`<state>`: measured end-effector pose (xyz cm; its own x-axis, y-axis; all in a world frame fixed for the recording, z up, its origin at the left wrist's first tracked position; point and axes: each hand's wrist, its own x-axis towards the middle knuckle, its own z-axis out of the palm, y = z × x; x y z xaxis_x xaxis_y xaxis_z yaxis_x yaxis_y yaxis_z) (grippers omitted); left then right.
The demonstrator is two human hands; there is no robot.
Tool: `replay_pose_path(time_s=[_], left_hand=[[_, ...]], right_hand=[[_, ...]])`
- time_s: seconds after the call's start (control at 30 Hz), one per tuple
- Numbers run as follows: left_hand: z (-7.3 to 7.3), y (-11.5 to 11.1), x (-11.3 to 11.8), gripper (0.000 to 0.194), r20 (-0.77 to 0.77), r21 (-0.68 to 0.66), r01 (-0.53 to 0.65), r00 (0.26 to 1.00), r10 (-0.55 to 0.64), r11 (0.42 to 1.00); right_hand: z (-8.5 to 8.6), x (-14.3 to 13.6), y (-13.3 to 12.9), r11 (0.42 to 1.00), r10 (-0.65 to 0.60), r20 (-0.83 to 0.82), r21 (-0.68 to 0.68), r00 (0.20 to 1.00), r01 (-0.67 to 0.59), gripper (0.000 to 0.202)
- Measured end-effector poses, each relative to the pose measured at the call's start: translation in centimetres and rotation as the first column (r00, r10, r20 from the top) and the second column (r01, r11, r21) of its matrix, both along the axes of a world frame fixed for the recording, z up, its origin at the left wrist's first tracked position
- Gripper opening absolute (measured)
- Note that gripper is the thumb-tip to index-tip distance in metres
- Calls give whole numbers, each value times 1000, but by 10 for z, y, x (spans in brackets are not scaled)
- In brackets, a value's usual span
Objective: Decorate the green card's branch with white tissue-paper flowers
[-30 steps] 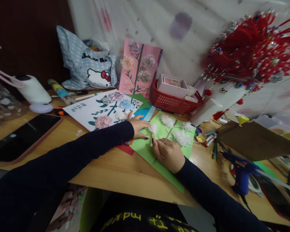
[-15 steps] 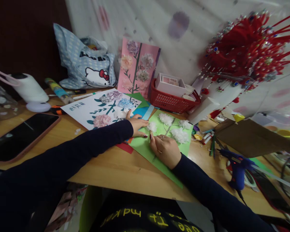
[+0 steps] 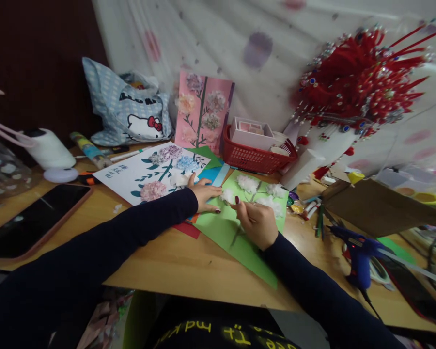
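Observation:
A light green sheet of paper (image 3: 252,264) lies on the table with several fluffy white flowers (image 3: 247,183) and a dark stem on it. My left hand (image 3: 205,195) rests at the sheet's left edge, fingers spread, beside the leftmost white flower (image 3: 227,196). My right hand (image 3: 257,223) is closed in a pinch just right of that same flower, above the sheet. What its fingertips hold, if anything, is too small to make out. Under and behind my left hand lies a white sheet with coloured flowers (image 3: 123,180).
A pink flower card (image 3: 186,131) and a red basket (image 3: 256,161) stand at the back. A blue glue gun (image 3: 359,261) is at right, near a brown cardboard piece (image 3: 381,208). A phone (image 3: 32,223) lies at left. A red beaded headdress (image 3: 349,82) rises at back right.
My right hand has lifted a little and shifted right, away from the leftmost white flower. My left hand has stayed at the sheet's edge. The camera view has tilted slightly.

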<state>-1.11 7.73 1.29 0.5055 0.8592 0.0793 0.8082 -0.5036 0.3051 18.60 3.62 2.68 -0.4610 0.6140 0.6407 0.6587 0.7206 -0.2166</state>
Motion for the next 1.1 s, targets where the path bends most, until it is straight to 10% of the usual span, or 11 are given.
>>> replay_pose_path(time_s=[0.2,0.43,0.67,0.9,1.1], left_hand=[[4,-2,1,59,-5,-30,-12,1000,12,999],[14,-4,9,45,102,-64,-220,969,225,973],[19,0,18,38,280,-264,-317,878,387,911],[26,-6,28,36,214,-520,-315,852,478,794],[26,-49,20,31,-166,-100,-199,969,181,975]], right_hand=[[13,21,-4,996,25,-286,-73,958,-48,44],[34,52,-47,958,109,-44,-263,993,-117,25],[18,81,-92,820,91,-89,-559,992,-126,22],[13,94,-92,810,-69,-230,-580,971,-80,25],[33,78,-65,807,-139,-302,-587,943,-68,26]])
